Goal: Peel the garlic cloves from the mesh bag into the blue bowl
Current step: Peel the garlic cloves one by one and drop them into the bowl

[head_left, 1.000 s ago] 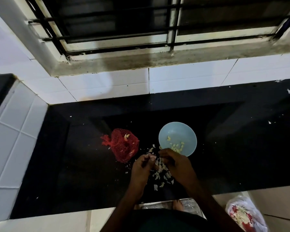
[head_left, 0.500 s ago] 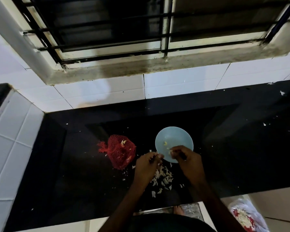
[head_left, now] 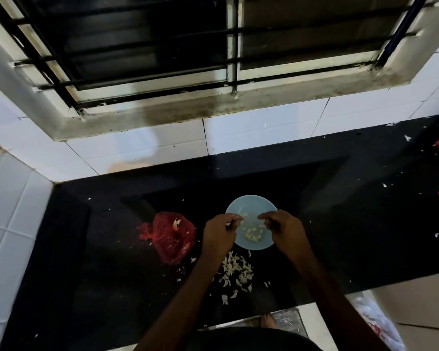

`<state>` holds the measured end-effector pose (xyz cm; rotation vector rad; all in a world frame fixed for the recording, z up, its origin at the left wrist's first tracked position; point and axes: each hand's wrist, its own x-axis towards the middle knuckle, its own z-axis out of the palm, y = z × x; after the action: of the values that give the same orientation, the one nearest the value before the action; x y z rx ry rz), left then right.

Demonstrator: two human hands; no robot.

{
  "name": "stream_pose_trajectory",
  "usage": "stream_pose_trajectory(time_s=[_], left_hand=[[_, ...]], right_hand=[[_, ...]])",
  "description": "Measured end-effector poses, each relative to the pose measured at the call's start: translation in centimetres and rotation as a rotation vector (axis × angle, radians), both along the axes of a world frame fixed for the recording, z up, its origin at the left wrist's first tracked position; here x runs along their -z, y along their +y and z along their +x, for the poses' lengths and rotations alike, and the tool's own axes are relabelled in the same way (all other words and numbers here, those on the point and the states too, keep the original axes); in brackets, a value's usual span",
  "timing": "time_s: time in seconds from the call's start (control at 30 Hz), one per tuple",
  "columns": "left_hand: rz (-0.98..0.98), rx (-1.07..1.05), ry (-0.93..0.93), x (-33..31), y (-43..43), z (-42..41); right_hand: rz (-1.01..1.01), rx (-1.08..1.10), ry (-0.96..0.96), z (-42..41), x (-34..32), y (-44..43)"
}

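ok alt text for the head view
A left hand and right hand hang with curled fingers over a pale blue round bowl of peeled garlic cloves on a black counter. A red mesh bag lies left of it, white garlic skins nearer the person.

The worktop is black, polished and weakly glossy. The blue bowl near its front edge is smooth with a soft matt sheen; in this dim light it is probably plastic. The mesh bag is a rough, open red net. The garlic skins are thin, dry and papery. The wall tiles behind the back edge are white and glazed. The window bars are dark metal.
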<state>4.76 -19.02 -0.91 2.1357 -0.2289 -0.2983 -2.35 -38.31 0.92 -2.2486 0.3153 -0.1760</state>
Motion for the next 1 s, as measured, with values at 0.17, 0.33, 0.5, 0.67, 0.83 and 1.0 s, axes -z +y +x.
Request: stream_pose_trajectory(time_s=[0.17,0.33,0.5,0.67,0.83,1.0], left_hand=[[0.027,-0.021,0.01,-0.9,0.7,-1.4],[0.082,-0.094,0.035,0.1,4.2,-4.1],[0.098,-0.177,0.146,1.3,8.9,-6.6],[0.124,-0.193,0.235,1.4,11.8,-7.5],[0.129,-0.192,0.176,2.1,14.1,-6.9],[0.117,-0.228,0.171,2.8,15.5,-7.0]], right_hand=[[0.087,0.052,0.057,-1.0,-0.4,0.8],[0.01,-0.143,0.093,-0.9,-1.2,5.4],[-0.067,-0.349,0.098,3.0,0.0,11.3],[-0.16,-0.49,0.096,9.9,0.9,16.1],[-0.311,-0.605,0.12,14.3,3.6,19.4],[-0.464,-0.717,0.161,15.0,5.3,20.7]])
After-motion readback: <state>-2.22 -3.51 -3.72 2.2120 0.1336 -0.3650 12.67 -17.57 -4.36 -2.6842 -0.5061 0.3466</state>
